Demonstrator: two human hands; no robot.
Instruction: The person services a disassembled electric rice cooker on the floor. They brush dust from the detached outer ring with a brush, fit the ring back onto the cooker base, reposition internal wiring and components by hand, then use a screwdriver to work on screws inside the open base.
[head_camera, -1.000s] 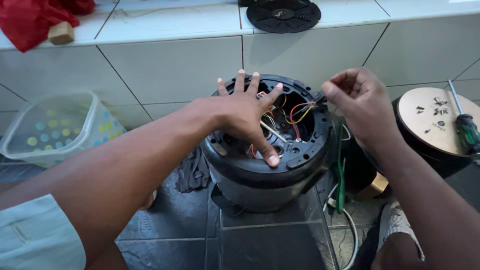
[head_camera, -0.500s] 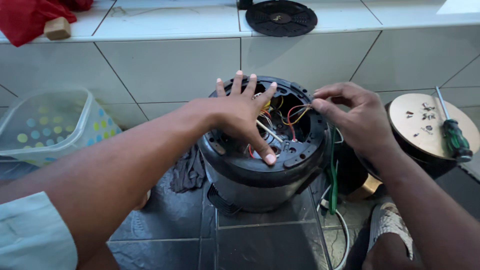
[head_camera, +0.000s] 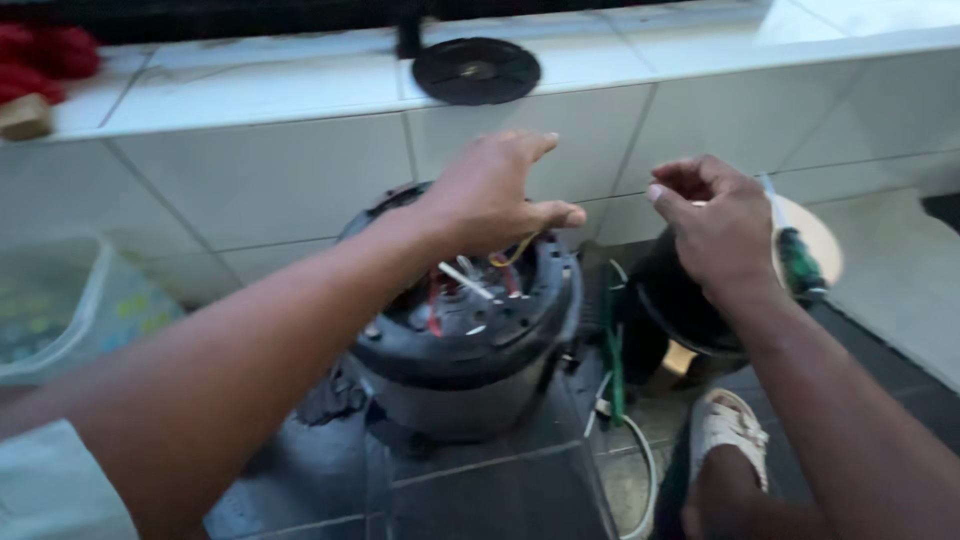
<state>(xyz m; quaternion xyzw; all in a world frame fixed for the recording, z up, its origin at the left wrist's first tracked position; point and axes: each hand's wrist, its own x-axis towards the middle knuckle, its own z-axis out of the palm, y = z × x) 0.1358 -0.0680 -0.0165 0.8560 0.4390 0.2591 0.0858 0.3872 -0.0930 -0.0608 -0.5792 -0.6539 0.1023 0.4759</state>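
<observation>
Plastic tub: it stands at the far left on the floor, blurred, well apart from your work.
Left hand: your left hand is open, fingers spread, and it hovers over the top rim of the appliance; it grips nothing.
Round appliance: the dark body stands on the floor tiles in front of the white tiled ledge, its underside open.
Loose wires: red, white and yellow ends stand free just under your left palm.
Right hand: loosely curled, thumb against fingers; I cannot tell if it pinches anything.
Screwdriver: green handle, just behind your right hand.
Risk: I think your left palm could press the wires and loosen a joint.
</observation>
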